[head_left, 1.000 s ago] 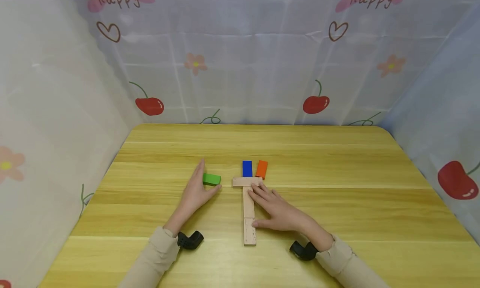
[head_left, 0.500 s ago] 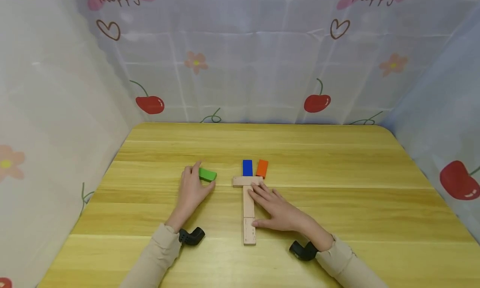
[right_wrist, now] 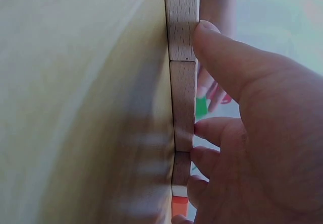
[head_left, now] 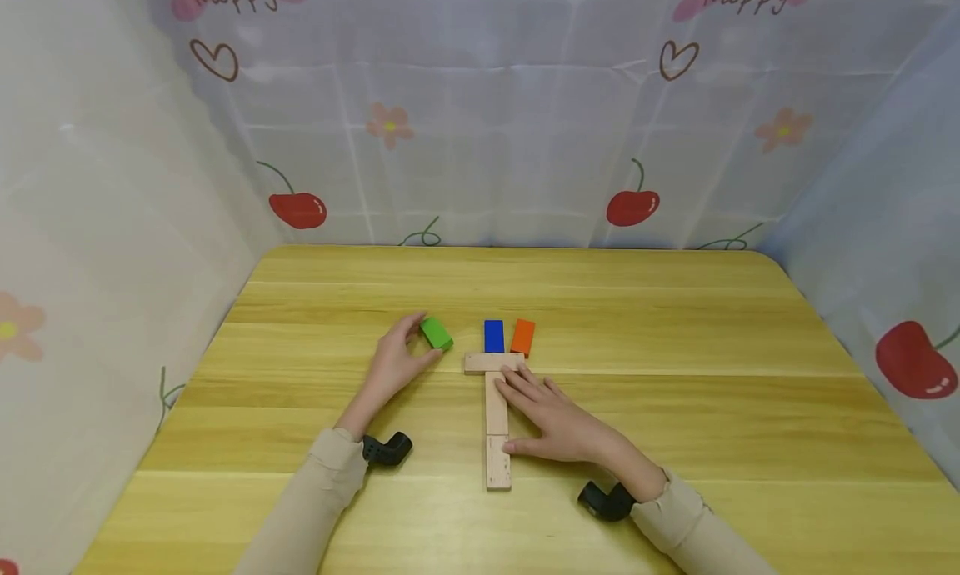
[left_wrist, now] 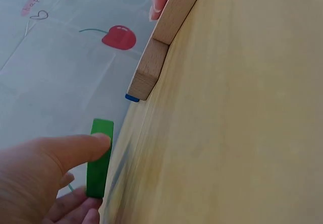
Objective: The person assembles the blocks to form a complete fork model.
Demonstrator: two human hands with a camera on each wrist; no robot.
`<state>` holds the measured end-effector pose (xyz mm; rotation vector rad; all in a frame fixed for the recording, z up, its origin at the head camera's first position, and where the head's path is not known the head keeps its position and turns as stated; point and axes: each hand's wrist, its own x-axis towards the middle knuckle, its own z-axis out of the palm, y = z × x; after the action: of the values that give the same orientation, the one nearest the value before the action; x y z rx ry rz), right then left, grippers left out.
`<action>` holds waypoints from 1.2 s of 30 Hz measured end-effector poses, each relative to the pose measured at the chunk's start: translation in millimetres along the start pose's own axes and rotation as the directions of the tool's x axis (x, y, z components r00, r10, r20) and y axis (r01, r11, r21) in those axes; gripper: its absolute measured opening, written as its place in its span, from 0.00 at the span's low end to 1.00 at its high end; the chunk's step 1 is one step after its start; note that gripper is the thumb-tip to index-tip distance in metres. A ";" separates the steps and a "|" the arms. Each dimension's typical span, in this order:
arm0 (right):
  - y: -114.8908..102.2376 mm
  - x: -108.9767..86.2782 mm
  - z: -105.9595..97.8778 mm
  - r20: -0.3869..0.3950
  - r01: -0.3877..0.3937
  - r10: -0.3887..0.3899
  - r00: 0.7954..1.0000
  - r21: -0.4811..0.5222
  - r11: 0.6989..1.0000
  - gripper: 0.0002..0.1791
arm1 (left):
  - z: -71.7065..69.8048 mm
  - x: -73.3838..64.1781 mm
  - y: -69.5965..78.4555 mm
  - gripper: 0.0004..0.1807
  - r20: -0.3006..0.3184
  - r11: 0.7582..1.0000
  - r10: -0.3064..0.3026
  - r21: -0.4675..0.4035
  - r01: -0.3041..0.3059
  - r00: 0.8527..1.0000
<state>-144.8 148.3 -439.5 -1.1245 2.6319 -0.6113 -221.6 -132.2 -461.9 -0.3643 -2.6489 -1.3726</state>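
A green block [head_left: 437, 333] is pinched between the thumb and fingers of my left hand [head_left: 392, 367], left of the blue block. In the left wrist view, the thumb presses one face of this green block [left_wrist: 100, 169], and it appears raised off the table. My right hand [head_left: 558, 422] rests with spread fingers on a T of plain wooden blocks. Its fingertips touch the crosswise block [head_left: 482, 363] and the upper stem block [head_left: 496, 408]. The thumb touches the lower stem block [head_left: 498, 468]. In the right wrist view the plain blocks [right_wrist: 182, 103] run end to end.
A blue block [head_left: 494, 336] lies against the far side of the crosswise block. An orange block [head_left: 523, 337] lies slightly slanted to its right. The wood-grain table [head_left: 675, 325] has a patterned curtain [head_left: 480, 167] behind it, with more curtain on both sides.
My left hand has gripped the green block, first drawing it slightly left, then bringing it right and turning it toward the blue block. The right hand has stayed on the plain blocks.
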 end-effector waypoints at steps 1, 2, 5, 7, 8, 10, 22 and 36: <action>0.3 -0.3 0.3 -0.002 0.001 -0.001 1.000 0.002 1.000 0.48 | 1.5 2.7 0.3 0.37 0.010 1.000 0.001 0.005 -0.001 1.000; 0.5 -0.4 0.5 -0.004 0.002 -0.002 1.000 0.005 1.000 0.48 | 3.0 5.3 0.6 0.36 0.016 1.000 0.001 0.012 -0.001 1.000; 1.5 -0.4 1.9 -0.007 0.009 -0.009 1.000 0.001 1.000 0.48 | 7.1 12.4 0.4 0.36 0.041 0.999 0.024 0.029 -0.025 0.999; 1.9 -0.5 2.6 -0.007 0.011 -0.011 1.000 -0.002 1.000 0.48 | 10.0 16.4 0.1 0.36 0.063 0.999 0.042 0.030 -0.044 0.997; 1.9 -0.4 2.7 -0.007 0.011 -0.011 1.000 -0.004 1.000 0.48 | 11.2 18.0 0.0 0.36 0.073 0.998 0.055 0.031 -0.057 0.996; 1.9 -0.5 2.7 -0.006 0.011 -0.011 1.000 -0.008 1.000 0.48 | 13.4 20.7 -0.5 0.36 0.101 0.995 0.080 0.042 -0.085 0.992; 0.8 -1.1 -0.2 0.000 0.003 -0.003 1.000 -0.015 1.000 0.48 | 18.2 23.5 -1.7 0.35 0.176 0.983 0.149 0.079 -0.165 0.973; 2.5 -2.6 0.6 0.000 0.005 -0.005 1.000 -0.022 1.000 0.48 | 17.6 22.1 -3.1 0.33 0.239 0.977 0.203 0.017 -0.213 0.950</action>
<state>-144.4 151.6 -441.0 -1.1371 2.6432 -0.5854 -243.9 -116.2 -469.4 -0.8243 -2.7197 -1.2766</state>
